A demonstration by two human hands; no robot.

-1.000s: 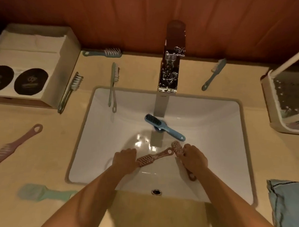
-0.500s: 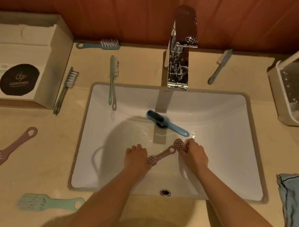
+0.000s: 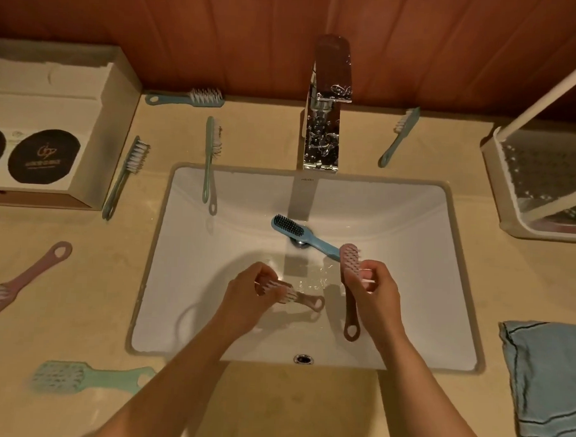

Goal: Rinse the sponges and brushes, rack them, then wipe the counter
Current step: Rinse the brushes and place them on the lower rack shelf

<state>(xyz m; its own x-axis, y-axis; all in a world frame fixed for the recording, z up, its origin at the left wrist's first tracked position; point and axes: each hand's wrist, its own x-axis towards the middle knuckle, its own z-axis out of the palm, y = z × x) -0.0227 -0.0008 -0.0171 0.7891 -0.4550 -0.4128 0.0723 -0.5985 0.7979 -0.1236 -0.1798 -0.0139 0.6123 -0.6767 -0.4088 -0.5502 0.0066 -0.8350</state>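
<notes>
Over the white sink (image 3: pixel 407 322), my left hand (image 3: pixel 247 299) grips a pink brush (image 3: pixel 304 300) by its bristle head, handle loop pointing right. My right hand (image 3: pixel 374 288) grips a second pink brush (image 3: pixel 350 257) near its head, with the head up and the handle hanging down. A blue brush (image 3: pixel 299 233) with dark bristles lies across the drain under the chrome tap (image 3: pixel 324 120). Water shimmers on the basin between my hands.
Several teal brushes lie on the beige counter (image 3: pixel 255 398): three at the back left (image 3: pixel 186 98), one right of the tap (image 3: pixel 399 135), one at the front left (image 3: pixel 85 376). A pink brush (image 3: pixel 23 281) lies left. A cardboard box (image 3: pixel 53 125), white rack (image 3: pixel 539 183) and blue cloth (image 3: pixel 553 388) flank the sink.
The two pink brushes, which were touching end to end, have come apart. My right hand raised its brush upright; my left hand turned its brush so the bristles show.
</notes>
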